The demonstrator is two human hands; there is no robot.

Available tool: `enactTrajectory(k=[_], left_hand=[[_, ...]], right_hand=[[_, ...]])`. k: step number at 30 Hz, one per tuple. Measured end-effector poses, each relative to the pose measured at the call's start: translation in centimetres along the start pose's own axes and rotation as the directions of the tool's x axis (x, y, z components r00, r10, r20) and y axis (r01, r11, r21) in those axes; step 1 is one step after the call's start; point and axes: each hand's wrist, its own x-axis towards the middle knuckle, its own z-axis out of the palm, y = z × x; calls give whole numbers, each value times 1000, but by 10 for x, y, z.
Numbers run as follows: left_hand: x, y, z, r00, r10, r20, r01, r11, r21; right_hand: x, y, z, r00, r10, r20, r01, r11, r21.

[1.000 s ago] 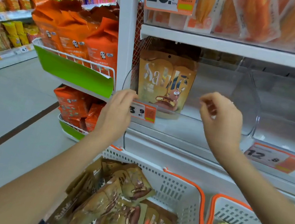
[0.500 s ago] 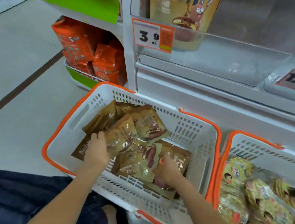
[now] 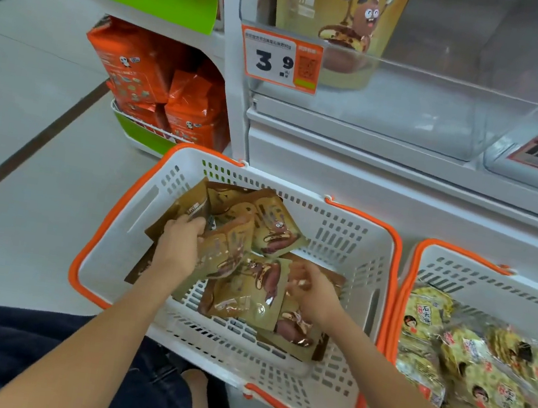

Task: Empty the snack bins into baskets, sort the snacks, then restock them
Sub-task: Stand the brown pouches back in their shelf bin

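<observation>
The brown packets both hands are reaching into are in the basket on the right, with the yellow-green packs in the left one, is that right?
Not quite. The head view shows the left hand and right hand among brown packets in the left basket; the yellow-green packs fill the right basket.

Grey shop floor (image 3: 20,141): white basket (image 3: 351,250) at 6 o'clock; second basket (image 3: 458,275) touching it at 4 o'clock; green rack (image 3: 145,138) at 10 o'clock.

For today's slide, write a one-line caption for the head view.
Both hands, left and right, gather brown foil snack packets in a white orange-rimmed plastic basket below a clear shelf bin.
</observation>
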Motion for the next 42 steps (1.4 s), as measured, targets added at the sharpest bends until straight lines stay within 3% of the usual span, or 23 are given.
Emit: enactTrajectory(k=[4, 8, 11, 15, 17, 19, 21, 23, 25, 28, 30, 33, 36, 39, 42], left_hand=[[18, 27, -88, 969, 235, 73, -231, 971, -54], [14, 50, -172, 888, 456, -62, -460, 881, -114], [8, 75, -199, 837, 495, -232, -532, 835, -140], [7, 103, -218, 782, 400, -478, -558, 791, -251], [9, 111, -230, 740, 296, -604, -581, 734, -352], [14, 119, -242, 702, 219, -677, -605, 686, -405], [25, 129, -249, 718, 218, -661, -597, 681, -424], [41, 143, -251, 762, 299, -574, -586, 696, -416], [56, 155, -247, 809, 369, -457, -561, 717, -414], [75, 162, -232, 900, 346, -267, -436, 754, -492], [84, 156, -220, 912, 354, -206, -409, 793, -452], [88, 149, -208, 900, 379, -214, -434, 820, -374], [89, 146, -205, 896, 361, -261, -434, 835, -337], [90, 142, -204, 870, 377, -319, -461, 852, -249], [88, 133, -203, 849, 385, -362, -476, 855, -206]], right_hand=[[4, -59, -44, 967, -253, -23, 254, 960, 120], [5, -119, -85, 898, -435, 63, 429, 899, 92], [0, -149, -99, 868, -493, 51, 492, 870, 35], [-11, -179, -123, 801, -564, -201, 572, 820, -24], [-19, -198, -146, 736, -590, -332, 610, 790, -53], [-28, -223, -173, 622, -607, -495, 655, 749, -95], [-35, -251, -199, 461, -643, -612, 677, 700, -225], [-35, -277, -216, 372, -667, -646, 668, 676, -313], [-23, -294, -220, 399, -667, -629, 677, 677, -289], [9, -291, -214, 491, -629, -602, 582, 752, -310], [30, -276, -208, 603, -564, -564, 524, 813, -252], [60, -259, -205, 798, -440, -413, 372, 898, -236], [69, -266, -214, 918, -280, -281, 226, 951, -210], [64, -270, -221, 964, -204, -172, 181, 973, -142], [57, -259, -215, 960, -200, -197, 179, 976, -123]])
